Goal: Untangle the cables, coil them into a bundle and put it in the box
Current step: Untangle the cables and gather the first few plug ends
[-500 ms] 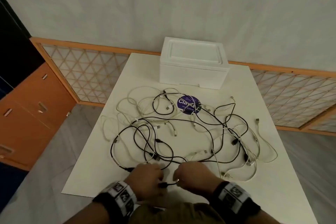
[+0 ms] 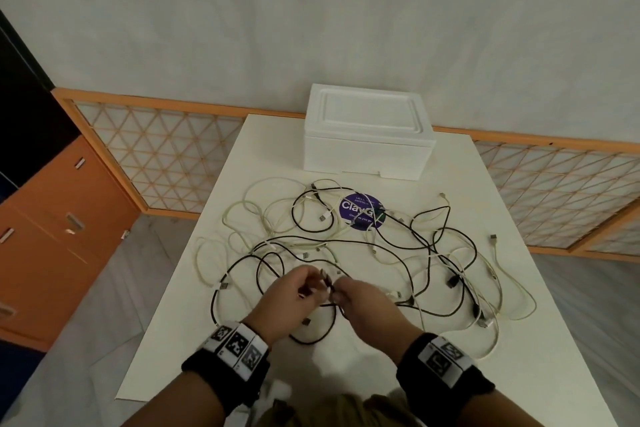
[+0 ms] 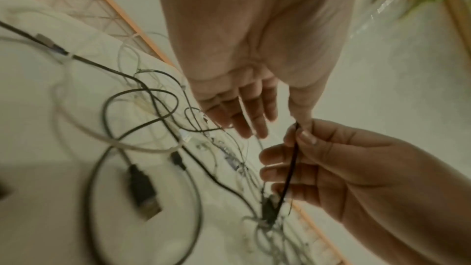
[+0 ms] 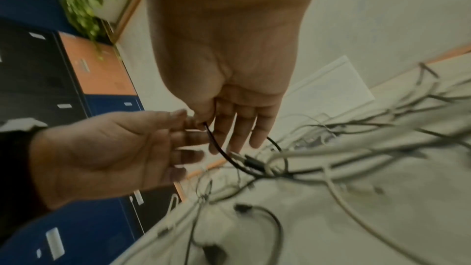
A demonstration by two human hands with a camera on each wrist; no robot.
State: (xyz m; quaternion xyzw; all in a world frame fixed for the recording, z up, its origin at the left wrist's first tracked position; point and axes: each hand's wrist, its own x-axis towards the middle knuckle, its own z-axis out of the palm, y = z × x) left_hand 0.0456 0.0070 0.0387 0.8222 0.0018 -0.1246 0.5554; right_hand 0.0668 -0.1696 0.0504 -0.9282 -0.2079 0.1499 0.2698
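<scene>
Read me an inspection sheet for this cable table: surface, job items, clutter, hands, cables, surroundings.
Surface: white table, cables spread over its middle.
Job's things: white foam box at the far edge, lid on; nothing coiled yet.
Clutter: round purple sticker, partly under cables.
Grippers: left hand and right hand pinch one black cable above the table.
Cables: black and white cables, tangled.
Surroundings: lattice screen, orange cabinet.

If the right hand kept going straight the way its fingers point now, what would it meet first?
Probably the left hand: the right hand points left and slightly forward at it, and both pinch the same black cable with almost no gap. Past that lies the cable tangle on the table; depth is unclear.
</scene>
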